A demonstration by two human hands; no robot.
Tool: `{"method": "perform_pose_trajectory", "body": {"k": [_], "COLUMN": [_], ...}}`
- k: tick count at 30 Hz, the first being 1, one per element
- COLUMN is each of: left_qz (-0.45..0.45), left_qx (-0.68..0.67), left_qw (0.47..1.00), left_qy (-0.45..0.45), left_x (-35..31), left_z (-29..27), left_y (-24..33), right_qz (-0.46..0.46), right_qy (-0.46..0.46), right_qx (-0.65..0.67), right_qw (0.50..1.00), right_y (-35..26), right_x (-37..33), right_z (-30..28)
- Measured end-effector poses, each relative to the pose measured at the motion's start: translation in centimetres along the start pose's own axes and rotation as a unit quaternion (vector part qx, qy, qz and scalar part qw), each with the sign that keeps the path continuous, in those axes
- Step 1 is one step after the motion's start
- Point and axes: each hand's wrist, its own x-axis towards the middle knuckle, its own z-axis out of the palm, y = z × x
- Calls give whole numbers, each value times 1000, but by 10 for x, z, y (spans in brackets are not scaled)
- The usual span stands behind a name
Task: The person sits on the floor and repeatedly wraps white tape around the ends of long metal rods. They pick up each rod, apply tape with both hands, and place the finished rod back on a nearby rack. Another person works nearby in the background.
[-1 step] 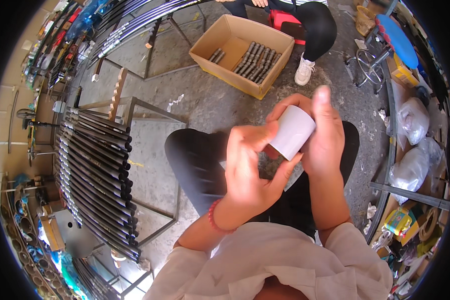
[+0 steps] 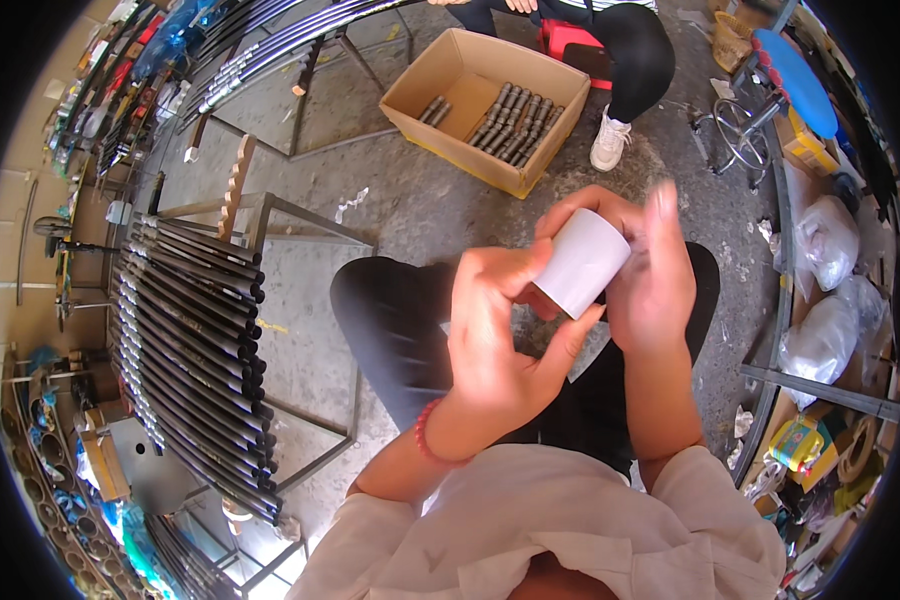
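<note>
A short pale lilac-white cylinder (image 2: 582, 262) is tilted in front of me, above my lap, between both hands. My left hand (image 2: 495, 325) grips its left side and lower end, the thumb reaching under the lower right edge. My right hand (image 2: 652, 280) lies against its right side, slightly blurred. Its fingers curl round the cylinder's upper far side while the thumb points up, off the surface. The hands hide the cylinder's back, and whether anything is inside cannot be made out.
Ahead stands an open cardboard box (image 2: 445, 155) with rows of dark metal cylindrical parts (image 2: 515, 122). A person's shoe (image 2: 610, 140) is beside it. On the left, a metal rack holds many black rods (image 2: 195, 370). Plastic bags (image 2: 820, 335) and a blue-seated stool (image 2: 795, 85) are at right.
My right hand has shifted slightly right, its thumb leaning farther outward from the cylinder. The left hand and the cylinder have barely moved.
</note>
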Motion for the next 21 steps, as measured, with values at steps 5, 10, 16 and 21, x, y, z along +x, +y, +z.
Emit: {"method": "perform_pose_trajectory", "body": {"k": [5, 10, 16, 21], "left_qz": [33, 83, 29, 18], "left_qx": [45, 123, 47, 36], "left_qw": [998, 989, 998, 999], "left_qy": [4, 17, 15, 25], "left_x": [3, 1, -5, -3], "left_z": [2, 10, 11, 10], "left_y": [-3, -1, 2, -1], "right_qz": [-78, -61, 6, -100], "right_qy": [17, 51, 9, -27], "right_qx": [-23, -33, 23, -17], "right_qw": [997, 996, 1000, 994], "right_y": [8, 12, 3, 7], "right_x": [-10, -8, -2, -13], "right_z": [3, 7, -7, -8]}}
